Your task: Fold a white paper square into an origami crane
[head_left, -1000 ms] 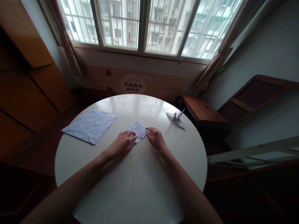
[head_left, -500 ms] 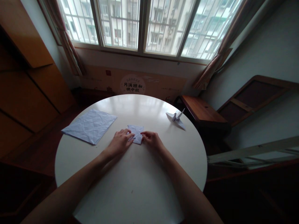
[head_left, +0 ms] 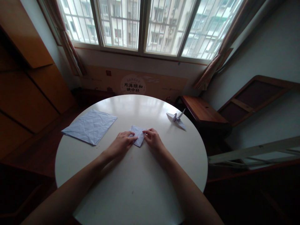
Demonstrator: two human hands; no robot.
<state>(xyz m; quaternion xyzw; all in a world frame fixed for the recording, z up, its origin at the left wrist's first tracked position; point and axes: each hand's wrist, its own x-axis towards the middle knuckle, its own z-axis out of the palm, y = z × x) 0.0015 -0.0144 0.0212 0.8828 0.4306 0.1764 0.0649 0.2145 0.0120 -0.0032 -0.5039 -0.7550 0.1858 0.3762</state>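
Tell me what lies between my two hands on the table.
A small folded paper, touched by the left hand and right hand; the head view shows it.

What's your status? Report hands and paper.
Left hand, right hand both on folded paper, flat on table. Paper crane and creased sheet lie aside.

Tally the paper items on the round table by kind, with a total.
Partly folded paper: 1
Creased flat sheet: 1
Paper crane: 1
Total: 3
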